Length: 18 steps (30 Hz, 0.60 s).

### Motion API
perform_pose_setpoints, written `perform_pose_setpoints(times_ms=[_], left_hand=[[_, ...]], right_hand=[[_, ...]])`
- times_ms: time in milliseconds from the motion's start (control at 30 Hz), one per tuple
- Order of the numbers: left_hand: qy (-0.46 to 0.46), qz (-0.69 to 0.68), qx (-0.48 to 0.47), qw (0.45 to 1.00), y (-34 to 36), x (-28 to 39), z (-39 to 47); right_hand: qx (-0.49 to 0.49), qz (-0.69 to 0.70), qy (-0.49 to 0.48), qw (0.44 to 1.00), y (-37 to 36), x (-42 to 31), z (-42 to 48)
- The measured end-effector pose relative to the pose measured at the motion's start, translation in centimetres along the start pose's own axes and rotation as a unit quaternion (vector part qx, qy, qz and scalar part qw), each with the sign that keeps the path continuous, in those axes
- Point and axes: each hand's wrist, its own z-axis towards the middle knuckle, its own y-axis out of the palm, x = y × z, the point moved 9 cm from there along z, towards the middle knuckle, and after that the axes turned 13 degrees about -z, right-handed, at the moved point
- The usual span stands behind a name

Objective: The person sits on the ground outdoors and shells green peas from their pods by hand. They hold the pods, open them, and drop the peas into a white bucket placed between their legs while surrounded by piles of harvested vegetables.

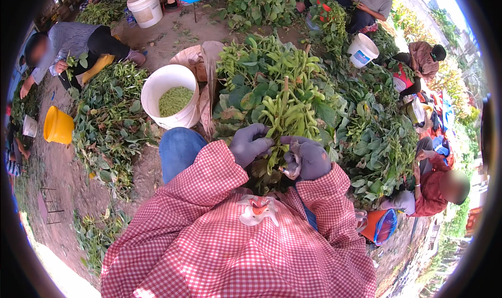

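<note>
Between my hands is a green bean plant (288,117), thick with plump pods, its bare stem end pointing up. My left hand (249,144), in a grey glove, has thumb and fingers closed at the plant's left edge. On the other side my right hand (308,158), also gloved, is curled around the lower stalks, its index finger lying across them. The right glove looks worn and dirty near the thumb. A large heap of bean plants (243,90) rises just beyond. Left of it, a white bucket (188,115) holds shelled green beans (174,101).
A pinkish sack (210,74) stands between bucket and heap. More plant piles lie left (111,113) and right (372,141). There is a yellow bucket (59,125) farther left and an orange bucket (378,227) at lower right. Several people sit around at similar piles.
</note>
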Motion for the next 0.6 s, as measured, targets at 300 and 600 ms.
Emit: perform_pose_setpoints(times_ms=[300, 600], left_hand=[[0.182, 0.323, -0.098, 0.924, 1.4, 3.3, -0.8], [0.238, 0.455, -0.137, 0.847, 2.4, 4.0, -1.2]], right_hand=[[-0.014, -0.287, -0.024, 0.958, 1.7, -0.5, 2.2], [-0.035, -0.294, -0.104, 0.949, 1.4, 0.4, 2.9]])
